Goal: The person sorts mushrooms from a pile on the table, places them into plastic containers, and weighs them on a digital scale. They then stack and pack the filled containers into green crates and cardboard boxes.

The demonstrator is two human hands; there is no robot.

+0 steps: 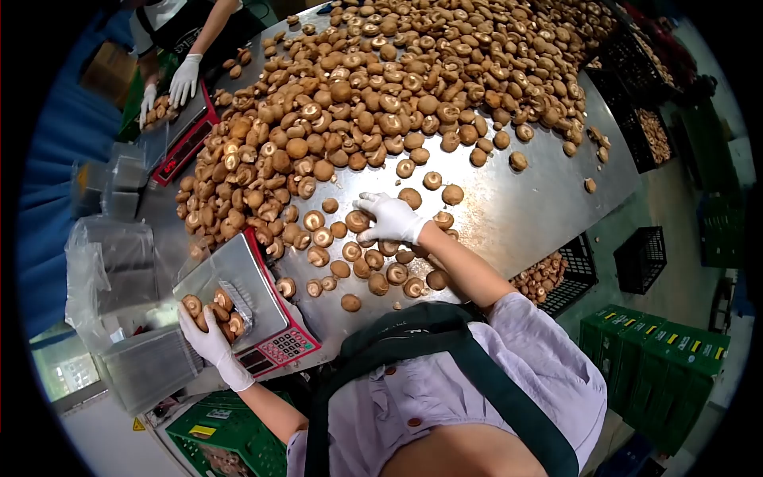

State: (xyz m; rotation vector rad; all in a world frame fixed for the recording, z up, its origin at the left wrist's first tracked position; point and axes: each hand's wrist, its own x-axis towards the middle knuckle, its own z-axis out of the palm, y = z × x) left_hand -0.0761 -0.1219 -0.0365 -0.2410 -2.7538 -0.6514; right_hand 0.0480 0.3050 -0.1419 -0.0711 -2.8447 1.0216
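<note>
My gloved left hand (208, 343) grips the near left side of a clear plastic tray (245, 306), its thumb over the rim. Several brown mushrooms (223, 300) lie inside that tray, which rests on the metal plate of a red scale (274, 286). Over the steel table (509, 226), my gloved right hand (391, 219) has its fingers and thumb around a shiitake mushroom (358, 221); the palm hides part of what is below. Loose mushrooms (376, 259) lie about that hand, some cap down with pale gills showing.
A large mushroom heap (381, 87) covers the far table. At upper left, a co-worker's gloved hand (185, 79) is by another scale (187, 143). Stacked clear trays (151, 362) stand left. Black crates (574, 274) and green crates (652, 358) are at right, a green crate (230, 433) below left.
</note>
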